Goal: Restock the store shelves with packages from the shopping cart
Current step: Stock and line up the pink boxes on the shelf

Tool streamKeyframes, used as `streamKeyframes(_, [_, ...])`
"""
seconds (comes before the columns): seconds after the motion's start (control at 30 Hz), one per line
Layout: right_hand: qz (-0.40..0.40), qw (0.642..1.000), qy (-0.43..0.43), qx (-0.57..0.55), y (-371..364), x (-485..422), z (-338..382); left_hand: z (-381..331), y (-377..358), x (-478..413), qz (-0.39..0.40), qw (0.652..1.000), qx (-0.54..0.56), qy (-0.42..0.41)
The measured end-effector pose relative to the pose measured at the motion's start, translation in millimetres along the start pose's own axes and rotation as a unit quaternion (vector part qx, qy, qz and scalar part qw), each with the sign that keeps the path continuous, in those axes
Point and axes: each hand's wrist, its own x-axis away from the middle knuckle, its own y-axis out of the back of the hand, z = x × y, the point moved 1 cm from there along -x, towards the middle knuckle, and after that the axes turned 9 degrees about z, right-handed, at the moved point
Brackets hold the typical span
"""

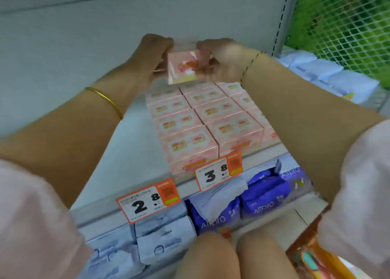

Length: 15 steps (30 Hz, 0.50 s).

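Both hands are up in the upper centre of the frame, sharing one pink box [185, 67]. The left hand [156, 52] grips its left edge and the right hand [221, 63] grips its right edge. The fingers are clamped on the box from both sides; motion blur hides the individual fingertips. The box is held in the air, tilted, just above the back end of the pink box rows [211, 118].

Those rows stand on the white shelf [130, 135], running from the front lip toward the back wall. There is a bare strip of shelf to their left.

A gold bangle [105, 101] is on the left wrist and a thin cord bracelet [251, 64] on the right wrist.

Two orange price tags sit on the shelf lip: the "2.8" tag [147, 200] at lower centre-left and the "3.8" tag [217, 173] to its right.

On the shelf below, purple packs [263, 196] lie right of centre and grey-white packs [166, 238] to their left. Pale blue packs [329, 76] are at the right edge, with green mesh [341, 25] in the upper right. The person's knees [211, 255] show at bottom centre.
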Motion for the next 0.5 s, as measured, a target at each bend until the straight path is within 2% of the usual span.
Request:
streamKeyframes(0.23, [-0.002,0.998,0.004,-0.069,-34,-51,1,29,58,-45,-0.001,1.0,-0.012,-0.002])
streamKeyframes(0.37, [0.013,0.999,-0.049,0.002,-43,-76,-11,63,71,-56,-0.042,0.998,0.041,0.035])
streamKeyframes(0.5, [0.009,0.991,-0.052,0.121,-52,-104,-24,79,72,-63,-0.072,0.994,0.072,0.043])
